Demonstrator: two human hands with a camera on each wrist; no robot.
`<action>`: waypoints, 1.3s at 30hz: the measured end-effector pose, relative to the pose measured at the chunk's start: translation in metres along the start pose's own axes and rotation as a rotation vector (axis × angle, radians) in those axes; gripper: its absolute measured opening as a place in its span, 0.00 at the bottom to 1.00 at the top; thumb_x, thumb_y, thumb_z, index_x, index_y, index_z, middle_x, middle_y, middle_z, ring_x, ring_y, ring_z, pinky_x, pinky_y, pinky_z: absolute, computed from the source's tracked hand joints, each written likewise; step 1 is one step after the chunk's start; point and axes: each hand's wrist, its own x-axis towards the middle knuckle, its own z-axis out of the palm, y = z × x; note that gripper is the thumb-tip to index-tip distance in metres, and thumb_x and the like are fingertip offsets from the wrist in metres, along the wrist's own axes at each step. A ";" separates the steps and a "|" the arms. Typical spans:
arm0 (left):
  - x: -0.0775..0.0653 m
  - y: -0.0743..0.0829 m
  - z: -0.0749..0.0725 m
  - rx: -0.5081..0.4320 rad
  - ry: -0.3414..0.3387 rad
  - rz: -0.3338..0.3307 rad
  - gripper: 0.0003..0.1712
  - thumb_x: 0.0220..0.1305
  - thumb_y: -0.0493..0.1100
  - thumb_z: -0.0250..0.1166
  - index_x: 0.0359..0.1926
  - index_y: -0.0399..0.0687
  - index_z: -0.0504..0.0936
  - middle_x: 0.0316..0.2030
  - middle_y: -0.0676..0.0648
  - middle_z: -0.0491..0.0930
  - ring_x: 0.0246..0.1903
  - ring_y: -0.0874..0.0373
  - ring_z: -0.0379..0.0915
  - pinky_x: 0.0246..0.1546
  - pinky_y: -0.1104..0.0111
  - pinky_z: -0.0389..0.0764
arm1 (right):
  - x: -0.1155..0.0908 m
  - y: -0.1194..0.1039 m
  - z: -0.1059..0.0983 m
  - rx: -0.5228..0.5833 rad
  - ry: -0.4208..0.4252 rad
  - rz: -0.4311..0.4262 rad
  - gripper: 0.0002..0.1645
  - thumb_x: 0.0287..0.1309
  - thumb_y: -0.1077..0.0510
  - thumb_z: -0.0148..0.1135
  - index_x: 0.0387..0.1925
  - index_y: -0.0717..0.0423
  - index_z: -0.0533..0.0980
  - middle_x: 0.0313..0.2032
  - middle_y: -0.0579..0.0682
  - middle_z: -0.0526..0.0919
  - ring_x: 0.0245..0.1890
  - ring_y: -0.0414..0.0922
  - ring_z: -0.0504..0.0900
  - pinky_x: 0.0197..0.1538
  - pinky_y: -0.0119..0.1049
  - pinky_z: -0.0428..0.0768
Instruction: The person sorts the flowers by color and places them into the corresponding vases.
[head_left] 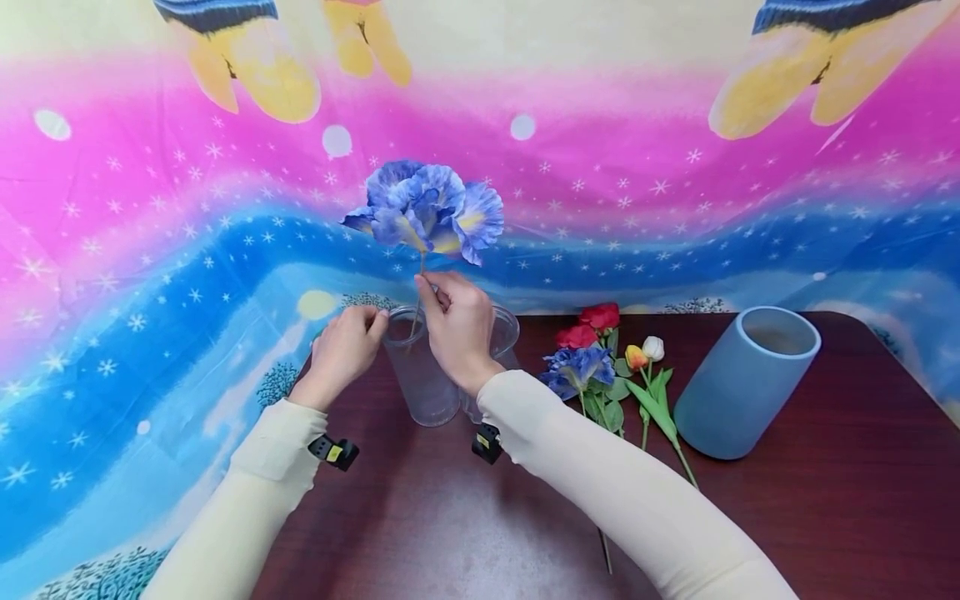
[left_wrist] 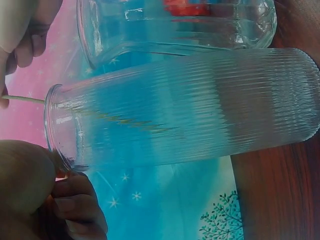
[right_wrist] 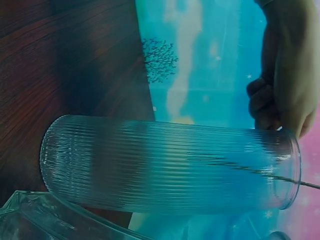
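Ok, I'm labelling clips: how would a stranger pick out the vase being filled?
On the dark wooden table, look at its back left corner. Two clear vases stand there; it is the ribbed glass vase, holding the blue flower stem, unlike the grey vase.

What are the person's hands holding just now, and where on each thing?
The right hand pinches the blue flower by its thin stem, just above the ribbed glass vase. The left hand holds that vase at its rim.
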 end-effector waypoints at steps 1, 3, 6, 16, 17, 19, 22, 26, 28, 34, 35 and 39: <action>0.000 0.000 0.000 0.001 0.002 0.003 0.26 0.79 0.55 0.47 0.20 0.52 0.68 0.16 0.50 0.65 0.17 0.52 0.64 0.20 0.62 0.62 | 0.000 0.000 0.001 -0.016 -0.015 0.006 0.13 0.69 0.53 0.63 0.42 0.56 0.88 0.20 0.49 0.75 0.20 0.41 0.71 0.27 0.30 0.61; 0.001 0.000 0.000 0.001 0.006 0.006 0.27 0.79 0.55 0.47 0.20 0.52 0.68 0.16 0.50 0.65 0.17 0.52 0.64 0.19 0.62 0.62 | -0.001 0.000 0.003 -0.047 -0.048 0.023 0.13 0.69 0.52 0.62 0.43 0.54 0.88 0.21 0.48 0.76 0.21 0.40 0.72 0.26 0.30 0.62; 0.001 0.000 0.001 0.004 0.011 0.008 0.27 0.79 0.55 0.47 0.20 0.52 0.67 0.16 0.50 0.65 0.16 0.53 0.64 0.18 0.63 0.61 | -0.002 0.000 0.005 -0.078 -0.092 0.049 0.13 0.70 0.50 0.62 0.43 0.52 0.88 0.21 0.46 0.76 0.20 0.39 0.72 0.25 0.30 0.62; 0.003 -0.001 0.002 0.028 0.013 0.008 0.26 0.78 0.54 0.46 0.21 0.52 0.70 0.17 0.49 0.68 0.17 0.52 0.65 0.18 0.62 0.62 | -0.007 0.002 0.010 -0.182 -0.244 0.128 0.14 0.69 0.46 0.61 0.44 0.45 0.88 0.28 0.43 0.84 0.24 0.40 0.77 0.25 0.32 0.68; 0.003 -0.001 0.002 0.032 0.013 0.005 0.26 0.78 0.55 0.46 0.21 0.52 0.70 0.18 0.49 0.68 0.18 0.52 0.66 0.19 0.62 0.62 | -0.007 0.002 0.010 -0.190 -0.264 0.136 0.14 0.69 0.46 0.61 0.44 0.45 0.88 0.30 0.43 0.86 0.25 0.40 0.78 0.25 0.32 0.69; 0.003 -0.001 0.001 0.037 0.011 0.002 0.26 0.78 0.55 0.46 0.21 0.52 0.71 0.18 0.49 0.69 0.19 0.51 0.67 0.20 0.61 0.63 | -0.007 0.003 0.010 -0.204 -0.299 0.151 0.14 0.70 0.46 0.60 0.45 0.44 0.88 0.34 0.42 0.88 0.26 0.39 0.79 0.26 0.32 0.70; 0.002 -0.001 0.001 0.039 0.000 -0.001 0.26 0.78 0.55 0.46 0.22 0.51 0.72 0.19 0.48 0.70 0.19 0.51 0.67 0.20 0.61 0.64 | -0.006 0.003 0.011 -0.224 -0.334 0.165 0.14 0.70 0.45 0.59 0.45 0.42 0.88 0.39 0.42 0.89 0.27 0.39 0.80 0.26 0.32 0.71; 0.002 -0.001 0.000 0.031 -0.009 -0.002 0.26 0.78 0.55 0.46 0.23 0.51 0.73 0.19 0.49 0.70 0.19 0.51 0.67 0.20 0.61 0.64 | -0.006 0.002 0.012 -0.254 -0.374 0.175 0.14 0.70 0.45 0.59 0.44 0.41 0.88 0.38 0.41 0.88 0.27 0.39 0.79 0.26 0.32 0.72; 0.002 -0.002 0.000 0.026 -0.011 -0.005 0.26 0.78 0.55 0.45 0.23 0.52 0.73 0.19 0.49 0.70 0.19 0.51 0.67 0.21 0.61 0.64 | -0.005 0.001 0.012 -0.276 -0.397 0.185 0.13 0.69 0.45 0.59 0.43 0.39 0.88 0.36 0.40 0.88 0.26 0.38 0.78 0.25 0.32 0.72; 0.003 -0.002 0.000 0.007 -0.030 -0.012 0.26 0.78 0.54 0.45 0.23 0.51 0.73 0.18 0.49 0.69 0.19 0.52 0.67 0.21 0.61 0.64 | -0.004 0.001 0.013 -0.320 -0.464 0.220 0.12 0.69 0.45 0.60 0.42 0.38 0.88 0.21 0.40 0.81 0.20 0.39 0.74 0.22 0.33 0.68; 0.003 -0.002 0.000 0.004 -0.033 -0.012 0.26 0.79 0.54 0.45 0.23 0.51 0.72 0.18 0.49 0.69 0.19 0.52 0.66 0.21 0.61 0.64 | -0.004 0.001 0.013 -0.327 -0.477 0.225 0.13 0.70 0.45 0.60 0.42 0.39 0.88 0.20 0.39 0.80 0.19 0.39 0.73 0.22 0.33 0.68; 0.002 -0.001 -0.001 -0.007 -0.040 -0.006 0.25 0.79 0.53 0.45 0.24 0.51 0.73 0.18 0.50 0.68 0.18 0.53 0.65 0.20 0.63 0.64 | -0.003 0.002 0.015 -0.371 -0.518 0.225 0.13 0.70 0.45 0.60 0.38 0.39 0.89 0.17 0.39 0.77 0.18 0.39 0.74 0.21 0.34 0.68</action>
